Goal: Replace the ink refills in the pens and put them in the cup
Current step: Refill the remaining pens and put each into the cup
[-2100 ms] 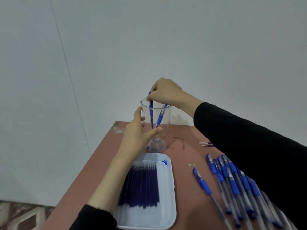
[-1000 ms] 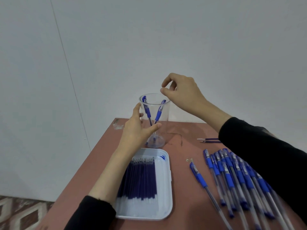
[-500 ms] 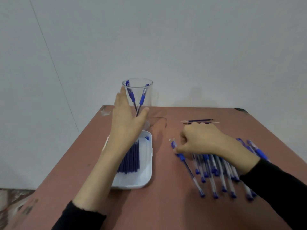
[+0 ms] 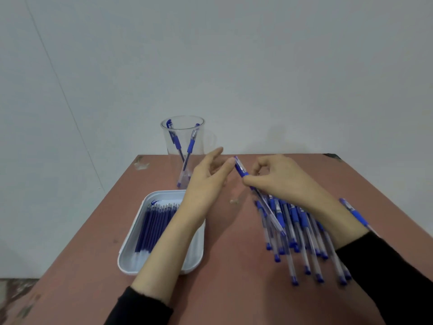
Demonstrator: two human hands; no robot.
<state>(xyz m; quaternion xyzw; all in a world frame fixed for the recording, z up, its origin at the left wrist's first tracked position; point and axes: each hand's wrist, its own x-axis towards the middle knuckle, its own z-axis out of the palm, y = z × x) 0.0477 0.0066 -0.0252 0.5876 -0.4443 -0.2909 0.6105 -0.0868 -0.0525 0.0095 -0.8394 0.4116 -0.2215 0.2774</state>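
Observation:
My right hand [image 4: 278, 181] pinches a blue pen [image 4: 269, 207] lifted above the table, its upper end slanting up to the left. My left hand [image 4: 208, 177] is beside it with straight fingers, and a fingertip touches the pen's upper tip. A clear cup [image 4: 185, 144] at the table's back holds two blue pens. A heap of several blue pens [image 4: 302, 233] lies under my right wrist. A white tray [image 4: 131, 252] of dark blue refills [image 4: 154, 224] sits under my left forearm.
The reddish table [image 4: 234, 277] ends at a grey wall right behind the cup. One pen [image 4: 353, 213] lies apart, right of my right forearm. A small clear bit [image 4: 234, 201] lies on the table between tray and heap.
My right hand dropped a pen into the cup, went down to the heap and lifted another pen. My left hand let go of the cup and came over to the pen's tip.

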